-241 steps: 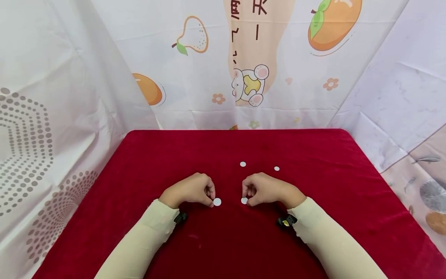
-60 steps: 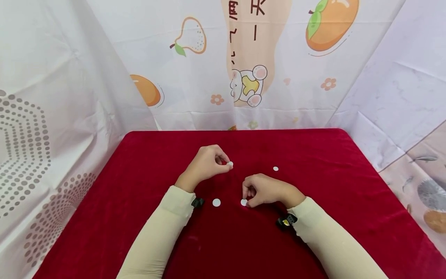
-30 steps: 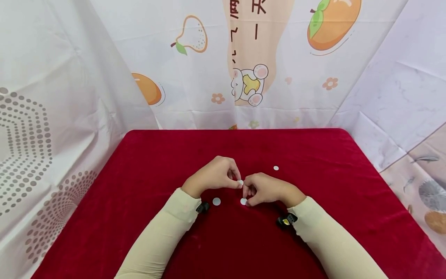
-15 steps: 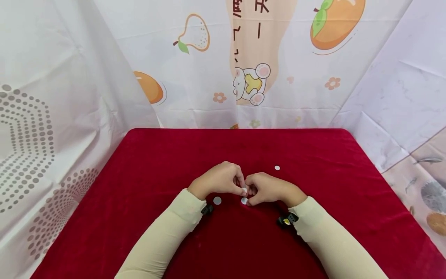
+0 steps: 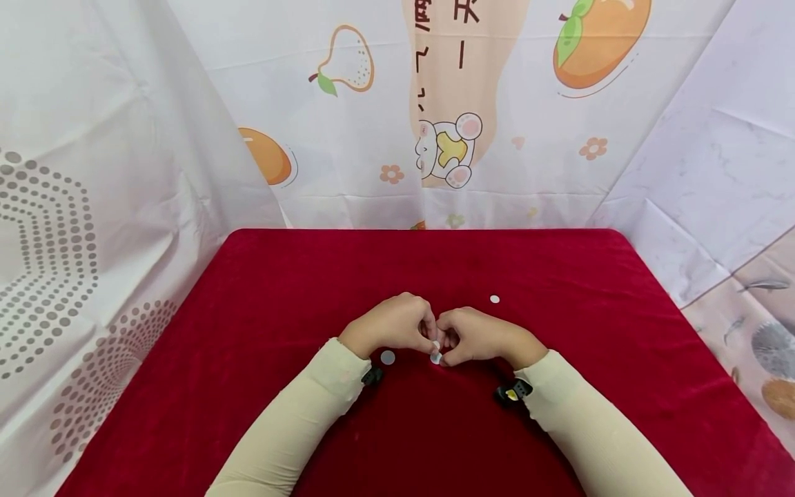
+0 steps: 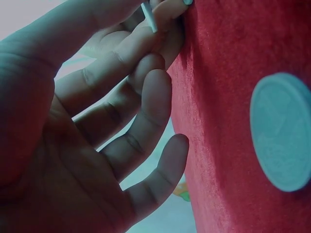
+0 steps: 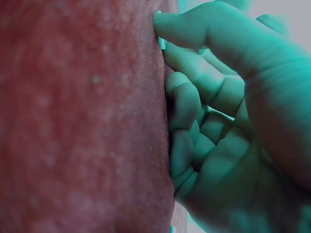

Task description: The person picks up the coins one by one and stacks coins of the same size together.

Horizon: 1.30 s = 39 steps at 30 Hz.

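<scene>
My left hand (image 5: 397,324) pinches a pale coin (image 6: 149,17) between thumb and forefinger, its other fingers loosely bent. That coin is held on edge, close above a second coin (image 5: 436,359) by the right fingertips. My right hand (image 5: 479,337) rests low on the red cloth, thumb and forefinger at the second coin's rim (image 7: 162,42), other fingers curled in. The two hands meet at their fingertips in the head view. A larger-looking coin (image 6: 283,131) lies flat on the cloth, just below the left wrist.
Another coin (image 5: 494,299) lies flat beyond the right hand. The red cloth (image 5: 298,269) covers the whole table. Printed white curtains (image 5: 348,152) hang behind and at both sides. Each wrist wears a small black device (image 5: 513,392).
My left hand has left the near-left coin, taken the coin from the back middle and brought it right and down to the right hand's coin. The right hand stays in place.
</scene>
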{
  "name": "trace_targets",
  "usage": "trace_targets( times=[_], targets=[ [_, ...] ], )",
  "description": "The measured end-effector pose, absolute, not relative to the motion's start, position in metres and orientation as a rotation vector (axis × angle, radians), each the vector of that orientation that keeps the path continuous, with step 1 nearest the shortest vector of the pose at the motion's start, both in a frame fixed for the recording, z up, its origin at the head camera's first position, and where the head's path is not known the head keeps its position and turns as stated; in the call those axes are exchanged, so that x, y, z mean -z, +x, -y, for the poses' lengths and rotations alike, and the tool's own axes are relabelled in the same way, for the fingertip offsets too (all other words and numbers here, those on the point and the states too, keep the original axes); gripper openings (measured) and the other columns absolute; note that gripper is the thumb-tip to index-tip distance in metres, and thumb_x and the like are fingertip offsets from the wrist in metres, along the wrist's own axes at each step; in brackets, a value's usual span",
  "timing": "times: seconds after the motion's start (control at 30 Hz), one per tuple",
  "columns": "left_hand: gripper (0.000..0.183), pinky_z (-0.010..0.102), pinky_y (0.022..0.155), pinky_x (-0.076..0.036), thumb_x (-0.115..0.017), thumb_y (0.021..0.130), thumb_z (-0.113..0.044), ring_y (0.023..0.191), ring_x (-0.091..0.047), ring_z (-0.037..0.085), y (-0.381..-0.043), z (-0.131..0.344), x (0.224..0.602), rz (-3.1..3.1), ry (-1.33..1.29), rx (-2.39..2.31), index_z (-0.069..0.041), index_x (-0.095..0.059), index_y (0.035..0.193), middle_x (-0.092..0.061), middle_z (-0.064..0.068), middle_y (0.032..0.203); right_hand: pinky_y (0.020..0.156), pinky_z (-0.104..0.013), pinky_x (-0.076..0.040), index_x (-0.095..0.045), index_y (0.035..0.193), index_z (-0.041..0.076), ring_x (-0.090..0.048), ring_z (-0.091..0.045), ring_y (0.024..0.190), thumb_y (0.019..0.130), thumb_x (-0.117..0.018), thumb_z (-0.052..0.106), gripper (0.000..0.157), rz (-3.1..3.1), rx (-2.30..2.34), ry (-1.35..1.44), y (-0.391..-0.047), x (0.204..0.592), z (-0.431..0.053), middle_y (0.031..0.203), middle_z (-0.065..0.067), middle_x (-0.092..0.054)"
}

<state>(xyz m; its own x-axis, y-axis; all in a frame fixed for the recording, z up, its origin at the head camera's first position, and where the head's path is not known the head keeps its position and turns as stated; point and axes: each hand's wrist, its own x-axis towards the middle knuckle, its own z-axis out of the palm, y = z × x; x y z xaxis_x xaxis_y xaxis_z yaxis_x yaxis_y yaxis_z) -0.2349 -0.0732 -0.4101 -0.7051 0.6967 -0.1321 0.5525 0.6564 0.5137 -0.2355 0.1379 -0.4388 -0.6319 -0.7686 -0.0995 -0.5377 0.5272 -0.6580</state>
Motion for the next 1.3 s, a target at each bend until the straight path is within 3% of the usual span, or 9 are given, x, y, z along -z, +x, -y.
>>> trace_targets(
  times=[0.5,1.1,1.3],
  targets=[
    [0.023,0.020,0.056,-0.048,-0.091,0.079,-0.031,0.058,-0.054,0.004,-0.2286,0.0712,0.4122,-2.546,1.013,-0.580,-0.028,-0.072,0.067,-0.065,-0.015,0.061,0.066,-0.024,-0.052,-0.070,0.083,0.017,-0.058,-0.007,0.071,0.079,-0.082,0.010,0.015,-2.373,0.857,-1.100,-0.2356,0.4371,-0.1362,0.079,0.004,-0.064],
    [0.022,0.021,0.059,-0.048,-0.091,0.078,-0.029,0.061,-0.055,0.004,-0.2286,0.0685,0.4174,-2.523,1.012,-0.567,-0.030,-0.073,0.067,-0.066,-0.017,0.061,0.067,-0.024,-0.053,-0.070,0.088,0.016,-0.060,-0.006,0.072,0.078,-0.082,0.011,0.017,-2.379,0.862,-1.071,-0.2354,0.4383,-0.1383,0.079,0.005,-0.066],
    [0.018,0.019,0.061,-0.051,-0.093,0.076,-0.022,0.063,-0.059,0.002,-0.2306,0.0714,0.4167,-2.471,1.019,-0.584,-0.024,-0.075,0.075,-0.068,-0.015,0.068,0.067,-0.024,-0.054,-0.070,0.088,0.016,-0.060,-0.006,0.071,0.079,-0.081,0.010,0.016,-2.380,0.864,-1.093,-0.2360,0.4396,-0.1384,0.080,0.004,-0.067]
  ],
)
